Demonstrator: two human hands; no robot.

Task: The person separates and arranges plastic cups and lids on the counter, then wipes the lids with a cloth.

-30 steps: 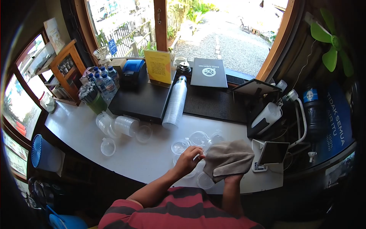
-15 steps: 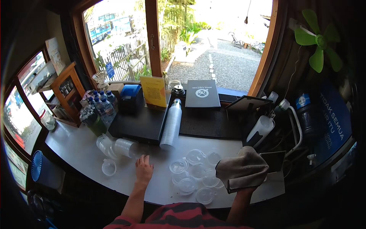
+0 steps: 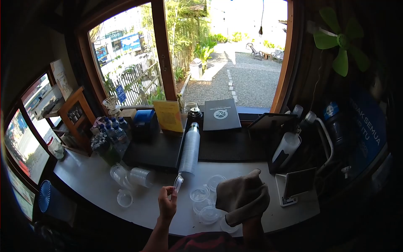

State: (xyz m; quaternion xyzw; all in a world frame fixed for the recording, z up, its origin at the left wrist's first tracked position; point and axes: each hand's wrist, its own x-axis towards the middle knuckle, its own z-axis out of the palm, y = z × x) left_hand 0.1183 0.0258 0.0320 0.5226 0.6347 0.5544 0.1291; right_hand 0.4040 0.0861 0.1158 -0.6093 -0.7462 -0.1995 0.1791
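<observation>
My left hand pinches a clear plastic lid by its edge, held on its side above the counter. A grey-brown cloth covers most of my right hand, which holds it from below; the fingers are hidden. Between my hands, several clear lids lie on the counter, some partly under the cloth from this view. To the left are a toppled stack of lids and a single lid. A long stack of clear cups lies beyond my left hand.
A black box stands behind the lids, with a yellow sign on it. Water bottles are at the left, a dark menu by the window. A tablet on a white stand and a white container stand at the right.
My left hand has picked up a lid from beside the toppled stack and moved right with it. The cloth in my right hand has moved left, over some of the lids. The view has tilted up.
</observation>
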